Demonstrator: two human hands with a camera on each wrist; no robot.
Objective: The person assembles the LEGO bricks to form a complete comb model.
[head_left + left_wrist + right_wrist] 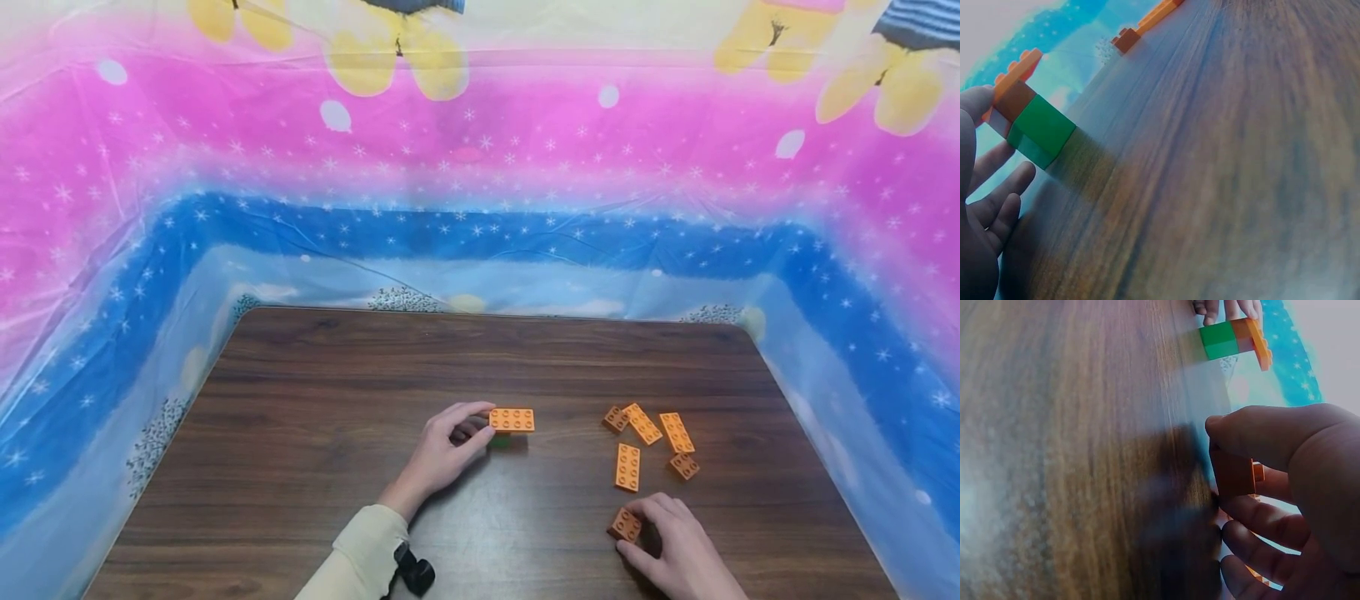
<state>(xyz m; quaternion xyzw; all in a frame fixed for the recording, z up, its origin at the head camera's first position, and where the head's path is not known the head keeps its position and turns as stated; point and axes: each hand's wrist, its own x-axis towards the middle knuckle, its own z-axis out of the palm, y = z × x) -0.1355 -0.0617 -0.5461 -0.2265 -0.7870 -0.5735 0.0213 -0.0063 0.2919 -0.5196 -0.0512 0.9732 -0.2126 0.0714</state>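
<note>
Near the middle of the table, my left hand (444,444) pinches the left end of a long orange building brick (512,420). That brick tops a small stack: in the left wrist view a brown brick (1016,99) lies beneath it, with a green block (1042,130) at the bottom, seemingly resting on the tabletop. The orange brick overhangs the stack. My right hand (681,540), at the front right, holds a small brown brick (626,525) between thumb and fingers, low over or on the wood; any contact cannot be told.
Loose orange bricks (628,467) and small brown bricks (684,466) lie at the right, beyond my right hand. The dark wooden table (315,392) is bordered by a patterned cloth (510,237) along its back and sides.
</note>
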